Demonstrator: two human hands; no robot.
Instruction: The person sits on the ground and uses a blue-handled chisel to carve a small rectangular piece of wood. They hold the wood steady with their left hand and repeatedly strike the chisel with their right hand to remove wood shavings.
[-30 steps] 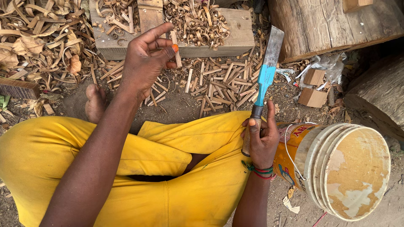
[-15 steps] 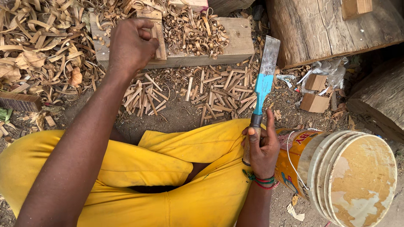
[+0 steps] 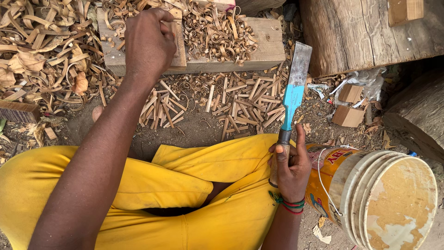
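My right hand (image 3: 290, 167) grips the wooden handle of a wide chisel (image 3: 293, 95) with a blue and bare-metal blade, held upright and pointing away from me above my yellow-clad lap (image 3: 185, 185). My left hand (image 3: 149, 42) is stretched forward with the fingers closed on a small flat wooden piece (image 3: 178, 48) that stands on a pale wooden block (image 3: 259, 44). Curly shavings (image 3: 217, 30) cover the block's top. Short cut wooden sticks (image 3: 236, 104) lie scattered on the ground between the block and my legs.
A stack of yellow plastic buckets (image 3: 384, 199) lies on its side by my right knee. A large log (image 3: 365, 28) sits at upper right, with small wood offcuts (image 3: 348, 115) below it. A deep heap of shavings (image 3: 41, 51) fills the left.
My left hand moved forward from above the scattered sticks to the block and closed on the small wooden piece. The right hand kept the chisel upright in about the same place.
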